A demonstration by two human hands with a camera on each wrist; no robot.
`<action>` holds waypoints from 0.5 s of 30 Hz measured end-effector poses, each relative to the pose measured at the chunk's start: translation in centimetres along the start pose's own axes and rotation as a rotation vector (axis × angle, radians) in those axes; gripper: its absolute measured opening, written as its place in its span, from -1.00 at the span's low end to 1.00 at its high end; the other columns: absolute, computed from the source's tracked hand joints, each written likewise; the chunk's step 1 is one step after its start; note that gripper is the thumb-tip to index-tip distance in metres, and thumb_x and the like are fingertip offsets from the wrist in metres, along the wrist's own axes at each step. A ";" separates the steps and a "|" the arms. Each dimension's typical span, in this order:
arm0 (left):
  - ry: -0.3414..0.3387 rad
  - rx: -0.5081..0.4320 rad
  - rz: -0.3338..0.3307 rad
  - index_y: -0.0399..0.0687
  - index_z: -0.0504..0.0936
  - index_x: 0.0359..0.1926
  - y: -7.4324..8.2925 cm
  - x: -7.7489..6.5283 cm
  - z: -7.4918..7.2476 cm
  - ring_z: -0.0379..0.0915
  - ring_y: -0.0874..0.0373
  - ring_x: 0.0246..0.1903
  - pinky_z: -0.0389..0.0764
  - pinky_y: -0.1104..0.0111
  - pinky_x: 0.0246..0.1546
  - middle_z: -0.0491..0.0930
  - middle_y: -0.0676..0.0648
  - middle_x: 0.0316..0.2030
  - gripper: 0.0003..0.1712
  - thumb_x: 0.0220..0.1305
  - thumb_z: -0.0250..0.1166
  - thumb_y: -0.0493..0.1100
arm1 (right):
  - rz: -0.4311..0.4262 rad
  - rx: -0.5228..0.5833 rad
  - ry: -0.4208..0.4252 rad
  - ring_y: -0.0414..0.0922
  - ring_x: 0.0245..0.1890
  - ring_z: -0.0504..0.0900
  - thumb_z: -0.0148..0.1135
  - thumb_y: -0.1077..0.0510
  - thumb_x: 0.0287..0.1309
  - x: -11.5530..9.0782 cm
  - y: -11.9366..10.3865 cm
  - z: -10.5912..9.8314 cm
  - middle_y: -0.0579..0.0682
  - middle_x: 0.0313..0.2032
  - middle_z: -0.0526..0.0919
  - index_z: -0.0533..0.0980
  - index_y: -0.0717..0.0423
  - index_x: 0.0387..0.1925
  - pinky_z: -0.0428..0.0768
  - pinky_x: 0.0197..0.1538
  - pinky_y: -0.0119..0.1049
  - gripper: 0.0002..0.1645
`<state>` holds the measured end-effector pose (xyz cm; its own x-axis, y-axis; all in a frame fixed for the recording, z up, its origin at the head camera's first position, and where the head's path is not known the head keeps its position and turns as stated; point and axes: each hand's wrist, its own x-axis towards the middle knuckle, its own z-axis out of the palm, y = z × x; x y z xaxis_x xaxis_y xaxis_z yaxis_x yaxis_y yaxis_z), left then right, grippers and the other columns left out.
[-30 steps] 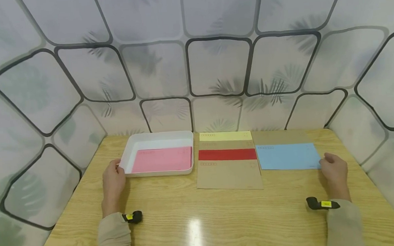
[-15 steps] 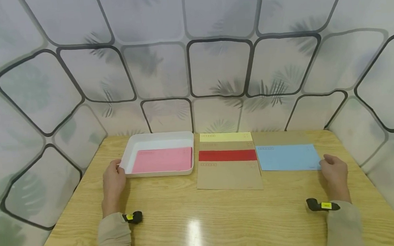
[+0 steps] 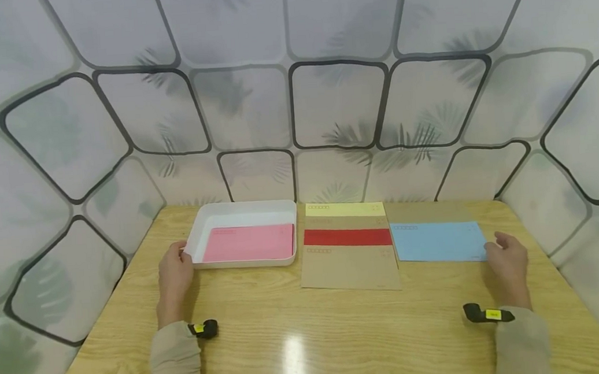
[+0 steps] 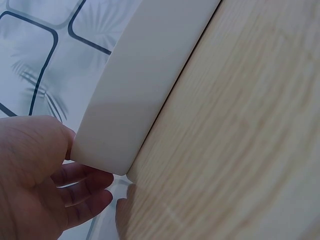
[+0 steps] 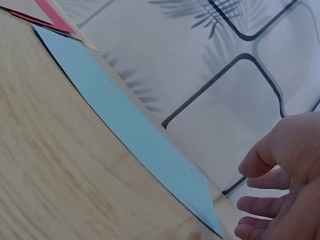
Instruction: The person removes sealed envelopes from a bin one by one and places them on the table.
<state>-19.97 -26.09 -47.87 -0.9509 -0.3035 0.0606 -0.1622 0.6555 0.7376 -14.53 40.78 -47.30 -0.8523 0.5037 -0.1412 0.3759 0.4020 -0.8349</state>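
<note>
In the head view a white tray stands at the left with pink envelopes lying in it. My left hand holds the tray by its near left corner; in the left wrist view its fingers curl at the corner, and the thumb tip is hidden behind the wall. At the right lies a blue envelope over a brown envelope. Beside the blue envelope's near right corner is my right hand. Its thumb and fingers stand apart in the right wrist view, with nothing between them.
Between tray and blue envelope lies an overlapping row: a yellow envelope at the back, a red envelope, and a brown envelope in front. All rest on a wooden table against a patterned wall covering.
My right thumb and fingers have parted from their closed pose at the blue envelope's corner. The left hand keeps its place at the tray. The head view has shifted slightly.
</note>
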 end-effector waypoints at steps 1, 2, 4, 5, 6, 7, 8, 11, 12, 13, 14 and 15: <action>-0.002 0.002 0.001 -0.38 0.30 0.35 -0.1 0.0 0.0 0.39 -0.21 0.06 0.44 -0.07 0.09 0.44 -0.42 0.16 -0.49 0.49 -0.19 -0.27 | -0.010 -0.002 -0.005 0.36 0.45 0.04 -0.23 0.07 0.40 0.0 0.0 0.1 0.41 0.47 0.03 -0.03 0.33 0.51 0.14 0.40 0.25 -0.24; 0.000 0.004 0.005 -0.38 0.30 0.35 -0.1 0.1 0.0 0.40 -0.21 0.05 0.44 -0.07 0.09 0.44 -0.43 0.15 -0.49 0.49 -0.19 -0.27 | -0.015 0.000 -0.010 0.37 0.45 0.02 -0.23 0.08 0.39 0.0 -0.1 0.3 0.41 0.47 0.02 -0.03 0.33 0.51 0.13 0.40 0.25 -0.24; -0.005 0.006 0.003 -0.38 0.30 0.36 -0.2 0.0 0.0 0.40 -0.21 0.05 0.45 -0.07 0.09 0.44 -0.43 0.15 -0.49 0.49 -0.19 -0.27 | -0.026 -0.015 -0.024 0.38 0.46 -0.01 -0.23 0.09 0.39 -0.1 -0.4 0.6 0.42 0.47 0.00 -0.04 0.33 0.51 0.11 0.40 0.27 -0.24; -0.008 0.004 0.002 -0.38 0.30 0.36 -0.2 0.0 0.0 0.40 -0.21 0.05 0.45 -0.07 0.09 0.44 -0.43 0.15 -0.49 0.49 -0.19 -0.26 | -0.027 -0.020 -0.031 0.38 0.46 -0.03 -0.22 0.09 0.39 -0.2 -0.6 0.7 0.42 0.48 -0.01 -0.05 0.32 0.52 0.09 0.41 0.28 -0.23; -0.012 0.002 -0.001 -0.38 0.29 0.36 -0.1 0.0 0.0 0.39 -0.21 0.06 0.44 -0.07 0.10 0.43 -0.43 0.16 -0.49 0.49 -0.19 -0.26 | -0.037 -0.028 -0.040 0.38 0.47 -0.04 -0.22 0.09 0.39 -0.2 -0.8 0.9 0.42 0.48 -0.02 -0.06 0.32 0.52 0.09 0.41 0.28 -0.23; -0.014 0.000 -0.004 -0.37 0.29 0.37 -0.1 0.1 0.0 0.39 -0.21 0.07 0.44 -0.07 0.11 0.43 -0.43 0.17 -0.49 0.50 -0.19 -0.26 | -0.052 -0.041 -0.045 0.39 0.46 -0.04 -0.22 0.10 0.39 -0.3 -1.0 1.1 0.43 0.48 -0.02 -0.06 0.33 0.51 0.09 0.40 0.29 -0.23; -0.015 -0.003 -0.006 -0.37 0.29 0.37 -0.1 0.1 0.0 0.39 -0.20 0.07 0.44 -0.07 0.12 0.43 -0.42 0.18 -0.49 0.50 -0.19 -0.25 | -0.068 -0.051 -0.053 0.39 0.46 -0.05 -0.21 0.09 0.40 -0.3 -1.3 1.2 0.43 0.48 -0.03 -0.06 0.33 0.52 0.08 0.40 0.29 -0.23; -0.020 -0.011 -0.016 -0.34 0.28 0.38 0.0 0.1 0.0 0.38 -0.19 0.08 0.44 -0.06 0.12 0.41 -0.41 0.21 -0.49 0.51 -0.19 -0.24 | -0.136 -0.090 -0.085 0.42 0.46 -0.10 -0.21 0.06 0.44 -0.5 -2.3 1.8 0.45 0.48 -0.07 -0.10 0.36 0.51 0.04 0.40 0.32 -0.22; -0.020 -0.010 -0.018 -0.34 0.27 0.39 0.0 0.1 -0.1 0.38 -0.18 0.07 0.45 -0.05 0.12 0.41 -0.40 0.22 -0.49 0.51 -0.19 -0.24 | -0.171 -0.105 -0.095 0.43 0.45 -0.10 -0.21 0.05 0.45 -0.6 -2.7 2.0 0.46 0.47 -0.07 -0.10 0.38 0.51 0.04 0.39 0.34 -0.22; -0.020 -0.010 -0.019 -0.34 0.27 0.39 0.1 0.1 -0.1 0.38 -0.18 0.06 0.45 -0.04 0.10 0.41 -0.40 0.21 -0.49 0.51 -0.19 -0.24 | -0.202 -0.115 -0.109 0.44 0.45 -0.11 -0.21 0.03 0.46 -0.8 -3.1 2.2 0.47 0.47 -0.08 -0.11 0.39 0.51 0.03 0.38 0.35 -0.22; -0.021 -0.010 -0.019 -0.34 0.27 0.39 0.1 0.1 -0.1 0.38 -0.18 0.05 0.46 -0.03 0.08 0.41 -0.40 0.21 -0.49 0.51 -0.20 -0.24 | -0.233 -0.121 -0.120 0.45 0.45 -0.12 -0.21 0.02 0.48 -1.0 -3.4 2.5 0.47 0.47 -0.09 -0.11 0.39 0.51 0.01 0.38 0.37 -0.21; -0.022 -0.009 -0.019 -0.34 0.27 0.39 0.1 0.1 -0.1 0.38 -0.18 0.04 0.46 -0.02 0.07 0.41 -0.40 0.21 -0.49 0.51 -0.20 -0.25 | -0.270 -0.129 -0.131 0.46 0.44 -0.12 -0.21 0.01 0.49 -1.2 -3.8 2.8 0.49 0.47 -0.09 -0.11 0.40 0.50 0.01 0.37 0.39 -0.21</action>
<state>-20.08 -26.13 -47.67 -0.9532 -0.3008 0.0316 -0.1783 0.6432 0.7446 -15.96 36.48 -45.44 -0.9639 0.2662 0.0018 0.1657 0.6054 -0.7785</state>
